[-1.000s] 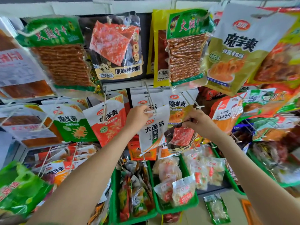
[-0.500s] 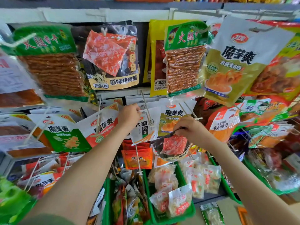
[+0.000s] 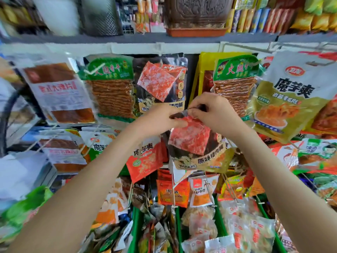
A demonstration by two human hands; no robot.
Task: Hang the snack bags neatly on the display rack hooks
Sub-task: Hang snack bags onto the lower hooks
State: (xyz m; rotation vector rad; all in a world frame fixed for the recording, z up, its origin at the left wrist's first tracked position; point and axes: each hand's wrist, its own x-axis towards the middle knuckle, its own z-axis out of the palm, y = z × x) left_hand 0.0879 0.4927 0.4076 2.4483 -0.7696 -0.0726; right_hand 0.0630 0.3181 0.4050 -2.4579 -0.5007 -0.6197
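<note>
While left hand (image 3: 160,119) and right hand (image 3: 215,114) both pinch its top edge, jerky bag (image 3: 193,141) hangs long-axis-down below them | matching hung bag (image 3: 160,79) lies just above, left hand nearer | hook not discernible.

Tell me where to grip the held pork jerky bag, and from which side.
Pinch the jerky bag by its flat top strip, from the front, as the left hand and right hand do; its body hangs limp below them.
</note>
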